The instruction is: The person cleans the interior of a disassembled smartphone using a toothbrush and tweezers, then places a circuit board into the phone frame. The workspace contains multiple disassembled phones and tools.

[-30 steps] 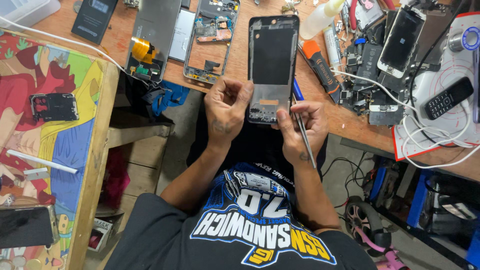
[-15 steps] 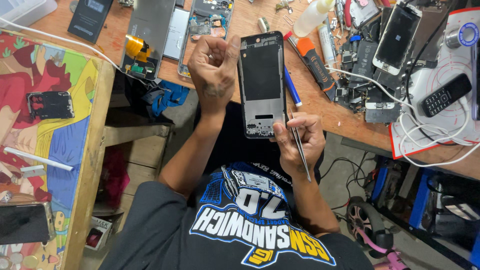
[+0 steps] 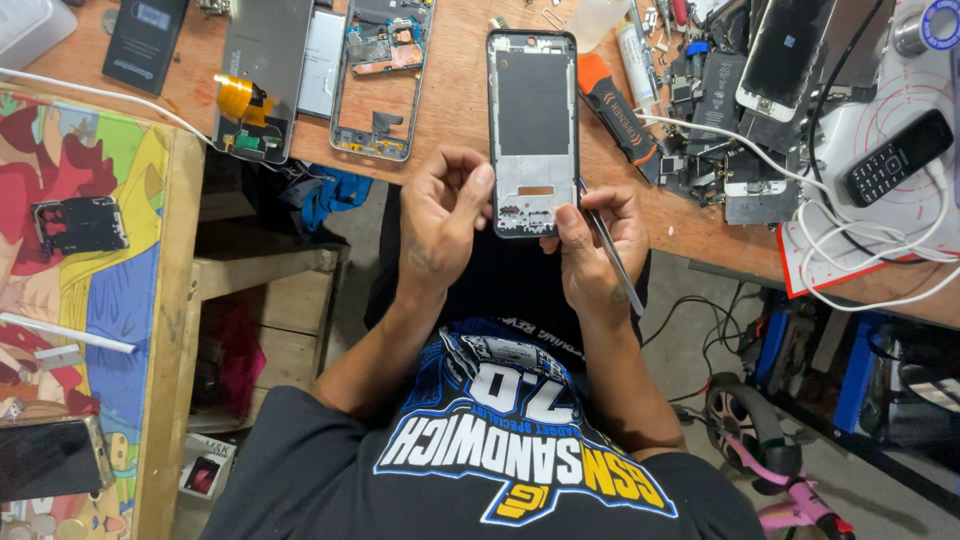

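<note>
A black phone frame (image 3: 532, 120) with its back open lies upright on the wooden workbench (image 3: 450, 110), its lower end over the bench edge. My left hand (image 3: 440, 225) curls at the frame's lower left corner, fingertips touching its side. My right hand (image 3: 595, 245) grips the frame's bottom right corner with the thumb on it, and also holds thin metal tweezers (image 3: 610, 255) that slant down across the fingers.
Opened phone bodies (image 3: 375, 80) and a grey back cover (image 3: 265, 75) lie at upper left. An orange-black tool (image 3: 615, 105), phone parts, white cables (image 3: 860, 260) and a small keypad phone (image 3: 895, 158) crowd the right. A colourful side table (image 3: 90, 300) stands left.
My left hand came down from the frame's top left to its lower left corner. The frame now sits a little higher and straighter on the bench. My right hand stays at the bottom.
</note>
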